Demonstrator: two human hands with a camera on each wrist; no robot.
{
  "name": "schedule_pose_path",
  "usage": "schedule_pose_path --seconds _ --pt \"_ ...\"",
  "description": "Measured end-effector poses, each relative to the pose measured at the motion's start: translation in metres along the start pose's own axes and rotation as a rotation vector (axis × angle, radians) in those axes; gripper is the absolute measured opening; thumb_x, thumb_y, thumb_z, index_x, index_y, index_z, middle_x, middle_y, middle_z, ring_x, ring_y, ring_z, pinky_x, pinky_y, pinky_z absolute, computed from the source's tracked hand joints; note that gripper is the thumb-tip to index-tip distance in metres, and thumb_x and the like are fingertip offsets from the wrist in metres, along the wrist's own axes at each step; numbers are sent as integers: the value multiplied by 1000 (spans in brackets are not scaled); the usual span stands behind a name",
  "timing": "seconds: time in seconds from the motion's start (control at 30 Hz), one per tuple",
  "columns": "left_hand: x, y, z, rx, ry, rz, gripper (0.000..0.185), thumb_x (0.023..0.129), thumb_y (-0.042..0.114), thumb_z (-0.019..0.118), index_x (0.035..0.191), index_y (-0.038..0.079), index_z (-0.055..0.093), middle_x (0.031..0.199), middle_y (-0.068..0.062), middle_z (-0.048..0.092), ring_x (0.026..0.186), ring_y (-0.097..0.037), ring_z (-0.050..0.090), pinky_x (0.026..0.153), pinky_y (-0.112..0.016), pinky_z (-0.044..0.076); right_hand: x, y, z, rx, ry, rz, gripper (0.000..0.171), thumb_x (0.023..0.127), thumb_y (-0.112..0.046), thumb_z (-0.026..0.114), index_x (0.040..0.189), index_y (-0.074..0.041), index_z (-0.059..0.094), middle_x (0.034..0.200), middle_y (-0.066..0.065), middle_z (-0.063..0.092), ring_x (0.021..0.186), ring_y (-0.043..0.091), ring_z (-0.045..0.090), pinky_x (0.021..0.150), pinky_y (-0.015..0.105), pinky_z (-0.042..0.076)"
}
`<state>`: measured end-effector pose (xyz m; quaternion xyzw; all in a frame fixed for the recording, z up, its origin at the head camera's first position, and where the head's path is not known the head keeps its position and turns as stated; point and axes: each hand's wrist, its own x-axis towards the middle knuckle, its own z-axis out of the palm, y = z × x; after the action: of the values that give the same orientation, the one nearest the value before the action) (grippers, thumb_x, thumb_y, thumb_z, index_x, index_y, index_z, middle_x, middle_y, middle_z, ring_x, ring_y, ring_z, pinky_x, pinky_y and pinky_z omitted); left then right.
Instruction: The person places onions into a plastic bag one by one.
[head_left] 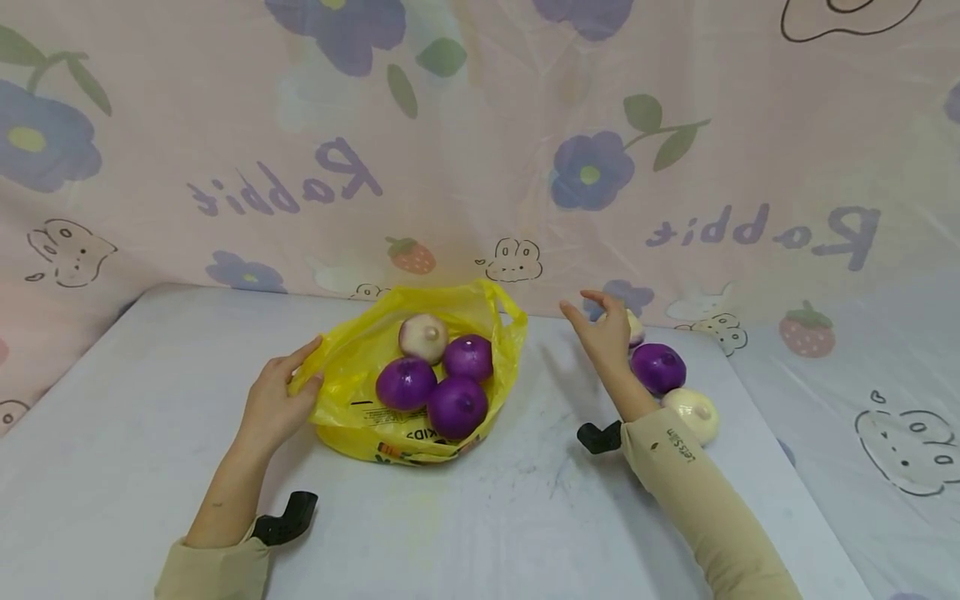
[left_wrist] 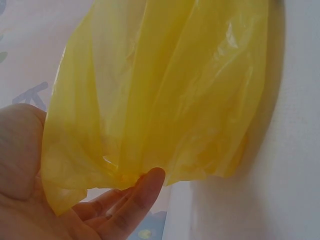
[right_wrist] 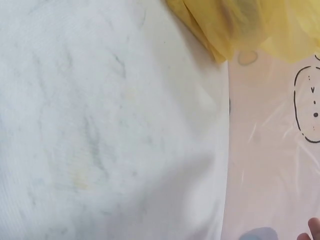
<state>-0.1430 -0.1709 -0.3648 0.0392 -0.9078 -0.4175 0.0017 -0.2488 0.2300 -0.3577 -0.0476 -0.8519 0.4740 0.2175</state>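
A yellow plastic bag (head_left: 348,417) lies on the table with its mouth spread open. Inside it are several onions: three purple ones, such as this purple onion (head_left: 457,407), and one whitish onion (head_left: 423,337). My left hand (head_left: 277,400) pinches the bag's left rim; in the left wrist view the thumb and fingers of this hand (left_wrist: 132,212) are at the yellow film. To the bag's right, my right hand (head_left: 606,337) is raised with thumb and fingers apart, holding nothing. Beside it sit a partly hidden pale onion (head_left: 635,329), a purple onion (head_left: 658,368) and a white onion (head_left: 692,414).
The white table (head_left: 480,525) carries faint dark marks right of the bag. A patterned curtain (head_left: 465,150) hangs behind the table and continues past its right edge. Black wrist mounts (head_left: 287,518) stick out from both forearms.
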Motion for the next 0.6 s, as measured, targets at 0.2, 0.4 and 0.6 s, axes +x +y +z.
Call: schedule_pose_path --seconds 0.2,0.4,0.6 --pt "0 0 0 1 6 -7 55 97 15 46 150 12 32 142 -33 33 125 -53 36 100 -67 33 3 2 -5 -32 1 5 53 85 -29 72 127 -1 58 136 21 50 132 34 39 113 47 26" --pt "0 0 1 -2 15 -1 55 96 15 46 150 12 33 141 -33 34 124 -53 37 99 -67 34 6 7 -11 -61 -17 39 58 85 -32 71 132 -2 55 141 18 47 135 33 36 114 51 21" --pt "0 -1 1 -7 21 1 55 96 15 46 150 12 33 140 -33 34 123 -52 38 99 -67 34 11 10 -17 -99 -12 70 60 85 -32 71 134 -2 54 142 20 45 135 35 36 113 51 23"
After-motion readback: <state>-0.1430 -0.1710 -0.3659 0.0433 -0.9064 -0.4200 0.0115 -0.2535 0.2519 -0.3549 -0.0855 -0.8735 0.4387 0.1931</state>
